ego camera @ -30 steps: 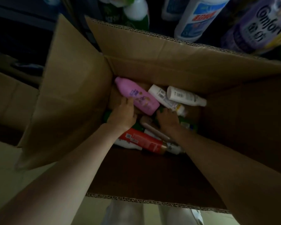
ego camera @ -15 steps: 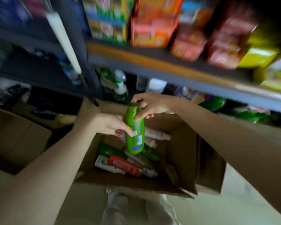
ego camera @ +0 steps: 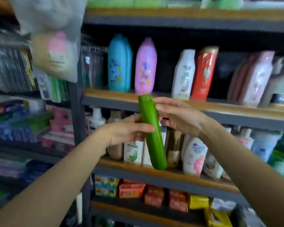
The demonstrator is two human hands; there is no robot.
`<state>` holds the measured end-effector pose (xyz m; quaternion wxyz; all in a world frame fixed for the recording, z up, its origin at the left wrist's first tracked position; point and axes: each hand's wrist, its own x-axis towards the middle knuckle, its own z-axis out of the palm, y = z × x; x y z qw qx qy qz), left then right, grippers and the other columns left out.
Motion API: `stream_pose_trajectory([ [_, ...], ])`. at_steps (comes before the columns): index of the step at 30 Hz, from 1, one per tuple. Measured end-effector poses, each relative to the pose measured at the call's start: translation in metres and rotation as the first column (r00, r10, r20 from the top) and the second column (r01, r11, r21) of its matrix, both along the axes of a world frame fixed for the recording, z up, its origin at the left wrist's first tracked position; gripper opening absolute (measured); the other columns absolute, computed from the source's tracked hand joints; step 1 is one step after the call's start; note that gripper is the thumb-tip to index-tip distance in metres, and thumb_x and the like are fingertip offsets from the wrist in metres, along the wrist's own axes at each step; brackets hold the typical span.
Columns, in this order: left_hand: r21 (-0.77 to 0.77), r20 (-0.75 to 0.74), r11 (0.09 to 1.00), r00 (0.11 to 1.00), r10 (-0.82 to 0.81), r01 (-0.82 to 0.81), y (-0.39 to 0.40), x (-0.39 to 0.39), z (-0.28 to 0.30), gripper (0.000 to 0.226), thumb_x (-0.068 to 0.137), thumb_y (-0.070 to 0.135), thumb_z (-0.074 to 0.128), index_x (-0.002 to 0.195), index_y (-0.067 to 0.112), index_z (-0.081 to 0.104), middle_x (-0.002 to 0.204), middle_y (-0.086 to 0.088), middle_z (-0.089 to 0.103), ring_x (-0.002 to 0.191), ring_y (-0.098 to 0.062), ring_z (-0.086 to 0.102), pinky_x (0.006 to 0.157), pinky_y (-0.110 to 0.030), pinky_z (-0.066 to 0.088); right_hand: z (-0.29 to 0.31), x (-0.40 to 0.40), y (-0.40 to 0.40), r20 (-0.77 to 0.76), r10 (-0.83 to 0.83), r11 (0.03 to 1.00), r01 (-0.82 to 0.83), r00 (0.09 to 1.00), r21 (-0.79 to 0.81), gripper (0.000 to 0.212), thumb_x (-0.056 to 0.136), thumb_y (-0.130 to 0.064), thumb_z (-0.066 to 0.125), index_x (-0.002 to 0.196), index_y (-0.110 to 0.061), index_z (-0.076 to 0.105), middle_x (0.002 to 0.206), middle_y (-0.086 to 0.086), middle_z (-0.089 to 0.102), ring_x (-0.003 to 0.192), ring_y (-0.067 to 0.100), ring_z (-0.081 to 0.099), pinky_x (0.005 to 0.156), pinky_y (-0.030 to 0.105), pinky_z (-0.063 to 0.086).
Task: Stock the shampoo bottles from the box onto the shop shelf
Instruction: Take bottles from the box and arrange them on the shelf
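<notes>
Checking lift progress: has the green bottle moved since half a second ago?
Yes. The green bottle, gripped by the left hand with the right hand at its top, has risen from just above the box to the shampoo shelf.

Tall green plastic shampoo bottle [ego camera: 152, 131]: smooth, semi-gloss. Shop shelf w/ wood-look boards [ego camera: 220, 107] & matt grey metal frame [ego camera: 75, 112]. Pink plastic bottle [ego camera: 146, 66] glossy.

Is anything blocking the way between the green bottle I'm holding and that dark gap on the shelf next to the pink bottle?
Nothing visible does. The green plastic bottle, held in both hands, is in front of the shelf edge; the gap right of the pink bottle looks open.
</notes>
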<state>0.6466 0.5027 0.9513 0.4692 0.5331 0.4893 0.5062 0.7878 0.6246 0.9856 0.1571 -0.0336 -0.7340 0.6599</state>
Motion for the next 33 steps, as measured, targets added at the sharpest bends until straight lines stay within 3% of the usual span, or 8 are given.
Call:
stream_pose_trajectory([
  [5, 0.251, -0.002, 0.925, 0.955, 0.295, -0.285, 0.012, 0.014, 0.079, 0.027, 0.068, 0.019, 0.073, 0.09, 0.023, 0.06, 0.073, 0.007, 0.064, 0.064, -0.007, 0.055, 0.059, -0.018, 0.045, 0.056, 0.014, -0.018, -0.163, -0.285, 0.884, 0.325, 0.945, 0.337, 0.033, 0.085, -0.016, 0.065, 0.116, -0.014, 0.058, 0.089, -0.001, 0.064, 0.047, 0.008, 0.045, 0.036, 0.016, 0.032],
  [9, 0.335, -0.071, 0.832, 0.869, 0.49, -0.442, 0.026, 0.028, 0.099, 0.026, 0.075, 0.03, 0.073, 0.096, 0.025, 0.059, 0.077, 0.004, 0.061, 0.049, -0.005, 0.049, 0.054, -0.022, 0.04, 0.067, 0.011, -0.014, -0.312, -0.38, 0.605, 0.489, 0.871, 0.628, 0.049, 0.075, -0.014, 0.077, 0.117, -0.013, 0.053, 0.106, 0.004, 0.065, 0.083, 0.018, 0.062, 0.071, 0.029, 0.05],
  [11, 0.398, -0.09, 0.793, 0.84, 0.534, -0.462, 0.035, 0.032, 0.106, 0.028, 0.078, 0.03, 0.072, 0.101, 0.025, 0.056, 0.082, 0.005, 0.062, 0.052, -0.005, 0.052, 0.048, -0.02, 0.043, 0.073, 0.008, -0.008, -0.392, -0.468, 0.369, 0.578, 0.792, 0.727, 0.05, 0.074, -0.019, 0.077, 0.116, -0.011, 0.052, 0.101, 0.002, 0.066, 0.089, 0.02, 0.061, 0.072, 0.026, 0.043],
  [13, 0.475, -0.147, 0.761, 0.813, 0.564, -0.442, 0.042, 0.031, 0.114, 0.034, 0.079, 0.022, 0.071, 0.108, 0.024, 0.053, 0.093, 0.005, 0.062, 0.058, -0.006, 0.058, 0.048, -0.019, 0.049, 0.079, 0.004, -0.002, -0.432, -0.502, 0.314, 0.623, 0.749, 0.716, 0.049, 0.074, -0.019, 0.076, 0.115, -0.009, 0.051, 0.102, 0.007, 0.067, 0.092, 0.025, 0.062, 0.076, 0.031, 0.046],
  [16, 0.52, -0.263, 0.756, 0.768, 0.584, -0.397, 0.055, 0.021, 0.123, 0.045, 0.081, 0.01, 0.069, 0.121, 0.016, 0.049, 0.105, -0.001, 0.059, 0.047, -0.001, 0.058, 0.05, -0.016, 0.051, 0.085, -0.003, 0.014, -0.4, -0.536, 0.375, 0.635, 0.743, 0.676, 0.053, 0.074, -0.014, 0.076, 0.12, -0.008, 0.05, 0.106, 0.011, 0.067, 0.088, 0.029, 0.065, 0.075, 0.043, 0.053],
  [20, 0.467, -0.313, 0.77, 0.733, 0.604, -0.435, 0.078, -0.006, 0.134, 0.051, 0.085, 0.001, 0.062, 0.132, 0.006, 0.043, 0.121, -0.019, 0.058, 0.065, -0.015, 0.061, 0.062, -0.025, 0.054, 0.096, -0.017, 0.042, -0.272, -0.547, 0.616, 0.601, 0.792, 0.509, 0.049, 0.078, -0.001, 0.072, 0.121, -0.006, 0.048, 0.095, 0.012, 0.063, 0.051, 0.021, 0.054, 0.044, 0.024, 0.05],
  [23, 0.444, -0.42, 0.784, 0.672, 0.61, -0.434, 0.096, -0.021, 0.138, 0.05, 0.086, 0.003, 0.062, 0.132, 0.003, 0.044, 0.118, -0.018, 0.059, 0.081, -0.029, 0.061, 0.069, -0.033, 0.051, 0.103, -0.034, 0.062, -0.231, -0.536, 0.631, 0.567, 0.812, 0.529, 0.051, 0.078, 0.005, 0.069, 0.122, -0.007, 0.045, 0.093, 0.017, 0.063, 0.047, 0.017, 0.053, 0.042, 0.021, 0.048],
  [33, 0.273, -0.451, 0.835, 0.703, 0.55, -0.478, 0.146, -0.042, 0.114, 0.055, 0.092, -0.001, 0.052, 0.142, 0.005, 0.029, 0.098, -0.013, 0.053, 0.062, -0.009, 0.051, 0.055, -0.019, 0.047, 0.09, -0.068, 0.101, 0.002, -0.618, 0.706, 0.554, 0.786, 0.441, 0.052, 0.081, 0.006, 0.065, 0.125, 0.003, 0.037, 0.07, 0.011, 0.057, 0.033, 0.007, 0.056, 0.044, 0.021, 0.054],
])
